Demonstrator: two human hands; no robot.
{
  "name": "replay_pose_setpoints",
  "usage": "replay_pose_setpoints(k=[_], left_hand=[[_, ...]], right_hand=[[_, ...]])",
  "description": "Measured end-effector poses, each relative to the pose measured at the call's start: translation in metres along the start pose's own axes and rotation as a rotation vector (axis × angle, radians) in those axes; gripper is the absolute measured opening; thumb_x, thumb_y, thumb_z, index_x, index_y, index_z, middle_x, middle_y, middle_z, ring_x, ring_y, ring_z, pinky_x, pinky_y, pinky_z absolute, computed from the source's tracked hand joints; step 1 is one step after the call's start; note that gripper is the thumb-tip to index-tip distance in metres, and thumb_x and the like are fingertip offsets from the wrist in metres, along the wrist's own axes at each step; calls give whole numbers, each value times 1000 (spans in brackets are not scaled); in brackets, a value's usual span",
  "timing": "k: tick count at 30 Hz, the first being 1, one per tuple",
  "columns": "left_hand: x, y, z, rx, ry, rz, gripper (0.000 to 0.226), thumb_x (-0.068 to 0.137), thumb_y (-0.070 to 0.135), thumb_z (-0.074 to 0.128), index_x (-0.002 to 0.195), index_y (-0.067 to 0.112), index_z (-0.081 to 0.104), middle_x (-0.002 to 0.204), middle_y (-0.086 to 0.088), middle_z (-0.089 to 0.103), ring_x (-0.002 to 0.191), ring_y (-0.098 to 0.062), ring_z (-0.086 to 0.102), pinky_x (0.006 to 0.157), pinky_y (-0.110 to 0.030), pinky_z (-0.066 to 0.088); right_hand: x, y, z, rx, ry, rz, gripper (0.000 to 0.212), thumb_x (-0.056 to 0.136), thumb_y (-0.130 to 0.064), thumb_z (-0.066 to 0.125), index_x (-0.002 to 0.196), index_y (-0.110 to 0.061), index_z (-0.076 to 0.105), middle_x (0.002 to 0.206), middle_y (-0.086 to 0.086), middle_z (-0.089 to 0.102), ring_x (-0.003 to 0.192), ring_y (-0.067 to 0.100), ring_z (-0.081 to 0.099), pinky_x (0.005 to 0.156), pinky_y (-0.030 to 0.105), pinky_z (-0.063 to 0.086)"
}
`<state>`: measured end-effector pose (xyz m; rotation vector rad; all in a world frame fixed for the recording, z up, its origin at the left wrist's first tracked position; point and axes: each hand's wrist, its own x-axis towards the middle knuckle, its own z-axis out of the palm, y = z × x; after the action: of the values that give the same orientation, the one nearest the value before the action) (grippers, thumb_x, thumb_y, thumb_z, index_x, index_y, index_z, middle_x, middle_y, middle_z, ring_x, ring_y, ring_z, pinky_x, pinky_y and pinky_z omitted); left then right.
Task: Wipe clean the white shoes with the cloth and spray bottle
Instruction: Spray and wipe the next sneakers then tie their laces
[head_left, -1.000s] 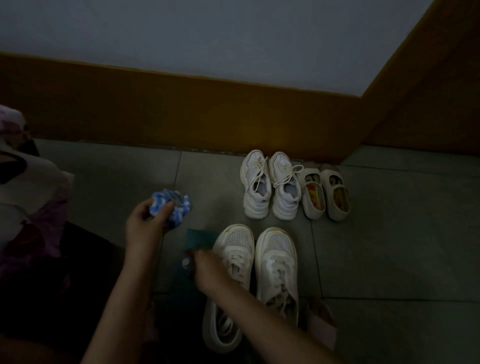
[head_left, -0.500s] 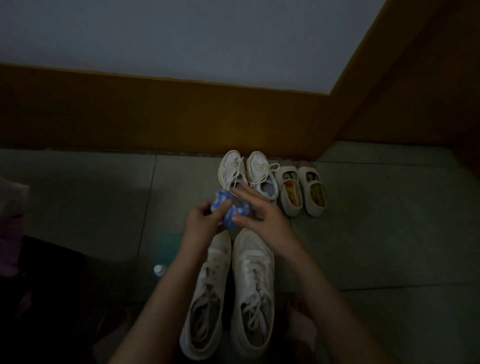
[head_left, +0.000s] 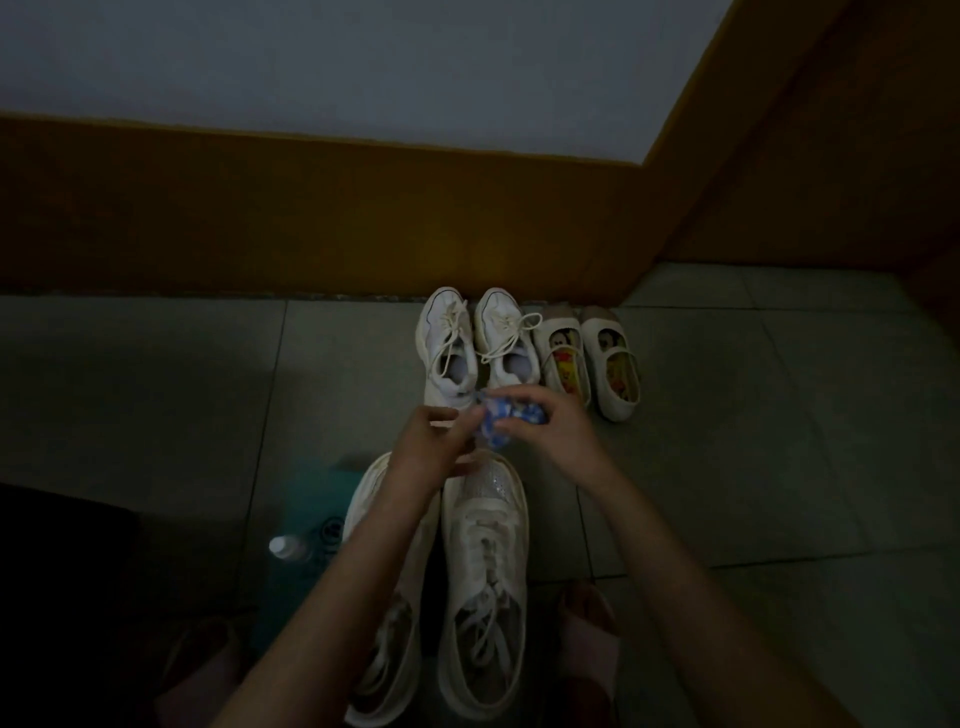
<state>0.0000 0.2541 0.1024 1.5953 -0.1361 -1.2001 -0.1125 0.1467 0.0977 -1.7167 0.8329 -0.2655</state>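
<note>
Two hands meet on one cloth. The left hand (head_left: 428, 449) grips its left end between thumb and fingers, and the right hand (head_left: 553, 431) curls over its right end. Between them the cloth (head_left: 498, 422) is a bunched blue-and-white wad held in the air, and neither hand is free.

Directly beneath the wad are the toes of the near pair (head_left: 485, 561) of white shoes. Their long axes run from the person toward the wall, toes away and heels close in. To wipe them, I judge the hands need only drop and draw back along that line. The left forearm crosses the left shoe and hides much of it, so the right shoe lies more open to either hand.

The bottle (head_left: 306, 512) lies on the floor (head_left: 779, 467) just left of the near pair, its pale cap toward the person. It is nearer the left hand, which would have to let go of the cloth to take it. A round mark on its teal body is too dim to read.

Beyond the hands a far pair (head_left: 475, 338) of white sneakers stands with toes to the ochre skirting (head_left: 311, 218). Just right of them, small shoes (head_left: 589, 358) show a cartoon mouse on the insoles. No writing is legible anywhere.
</note>
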Motion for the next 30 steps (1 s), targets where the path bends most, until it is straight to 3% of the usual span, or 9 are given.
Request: replay_pose_setpoints(k=[2, 4, 7, 10, 13, 18, 22, 27, 30], left_hand=[[-8, -20, -1, 227, 136, 114, 34, 81, 27, 69, 105, 10, 50, 103, -13, 63, 85, -20, 62, 77, -38, 54], [-25, -48, 4, 477, 135, 166, 49, 77, 39, 71, 113, 12, 52, 111, -6, 60, 103, -21, 58, 91, -37, 48], [-55, -80, 18, 742, 171, 174, 80, 65, 58, 66, 128, 13, 47, 123, -4, 53, 114, -21, 51, 95, -32, 43], [-64, -95, 25, 893, 211, 175, 86, 69, 53, 69, 135, 11, 35, 133, -8, 43, 122, -23, 43, 99, -30, 37], [-65, -95, 29, 932, 218, 98, 92, 71, 54, 67, 141, 12, 23, 139, -6, 35, 128, -21, 36, 101, -28, 34], [-64, -94, 35, 980, 260, 83, 78, 76, 44, 66, 137, 11, 29, 135, -7, 39, 125, -23, 41, 98, -30, 38], [-58, -98, 33, 1018, 277, 92, 69, 81, 36, 60, 137, 12, 27, 136, -6, 39, 124, -22, 43, 98, -28, 37], [-52, -102, 30, 976, 263, 75, 67, 84, 30, 57, 139, 11, 24, 140, -7, 36, 127, -21, 40, 102, -27, 34], [-52, -105, 30, 955, 277, 84, 67, 84, 29, 58, 139, 10, 25, 139, -9, 37, 126, -23, 42, 102, -29, 35]], right_hand=[[13, 11, -8, 31, 45, 55, 30, 82, -7, 68, 109, -19, 65, 118, 6, 62, 111, 20, 58, 88, 28, 51], [26, 21, -9, -4, 15, 103, 30, 83, -4, 66, 112, -12, 65, 119, 10, 62, 112, 25, 58, 88, 32, 52], [37, 28, 4, -122, -98, 122, 30, 85, -2, 62, 115, -6, 63, 119, 12, 60, 111, 26, 56, 87, 29, 49], [41, 29, 18, -177, -225, 84, 28, 86, -1, 60, 114, -4, 64, 117, 10, 59, 110, 18, 53, 91, 28, 44], [45, 32, 27, -217, -296, 83, 26, 88, -4, 60, 114, -5, 64, 124, 11, 59, 112, 16, 52, 94, 28, 43], [43, 37, 30, -241, -321, 82, 24, 87, -10, 64, 108, 3, 65, 108, 19, 67, 92, 17, 59, 68, 7, 45], [38, 48, 28, -208, -272, 69, 22, 84, -14, 68, 103, -2, 67, 104, 13, 68, 95, 17, 60, 84, 28, 46], [27, 59, 34, -139, -117, 64, 18, 87, -4, 61, 102, 6, 65, 89, 9, 61, 75, 2, 53, 66, 5, 40], [22, 66, 31, -139, -34, 60, 20, 88, -3, 60, 104, 6, 65, 99, 22, 66, 87, 12, 55, 66, 3, 38]])
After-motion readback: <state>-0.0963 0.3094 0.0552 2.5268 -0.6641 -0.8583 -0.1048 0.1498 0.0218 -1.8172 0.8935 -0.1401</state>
